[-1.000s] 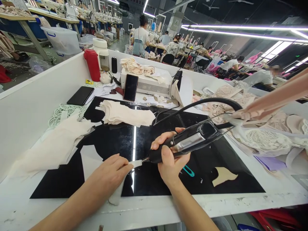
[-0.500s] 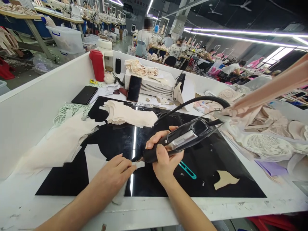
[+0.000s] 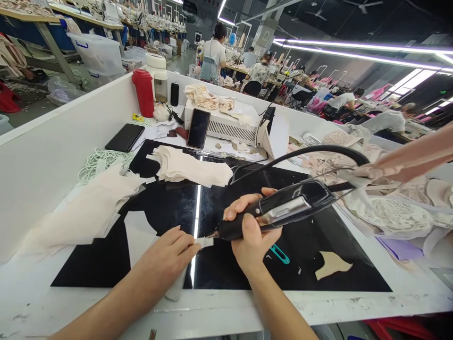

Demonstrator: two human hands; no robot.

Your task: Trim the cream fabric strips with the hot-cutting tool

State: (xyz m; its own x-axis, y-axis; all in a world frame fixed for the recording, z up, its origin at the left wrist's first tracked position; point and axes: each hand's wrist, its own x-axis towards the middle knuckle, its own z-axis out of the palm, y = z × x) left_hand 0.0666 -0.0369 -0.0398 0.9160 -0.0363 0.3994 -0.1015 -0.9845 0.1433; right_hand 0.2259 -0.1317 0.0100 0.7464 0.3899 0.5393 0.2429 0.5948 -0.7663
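Observation:
My right hand point(image 3: 253, 231) is wrapped around a black handheld power tool point(image 3: 276, 212) with a silver lever, a thin metal tip and a thick cable. The tip points left, just above the free end of a small white fabric piece point(image 3: 205, 242). With fingers together, my left hand point(image 3: 173, 252) pins that piece against the glossy black board point(image 3: 159, 274); most of the piece is hidden under the hand. Whether the tip touches the fabric, I cannot tell. A stack of cream fabric pieces point(image 3: 191, 167) lies beyond my hands, and a larger cream stack point(image 3: 88, 203) lies to the left.
A teal cutter point(image 3: 280, 254) and a beige cut-out point(image 3: 332, 265) lie right of my right hand. Behind the board stand a phone point(image 3: 198, 128), a white vented box point(image 3: 230, 125) and a red cup point(image 3: 143, 93). Lace garments point(image 3: 392, 212) are heaped at right. A pink cloth strip point(image 3: 417, 153) is tied to the cable.
My right hand and the tool have shifted right, drawing the tip a little away from my left fingertips. The cable and pink strip moved along. My left hand stays in place.

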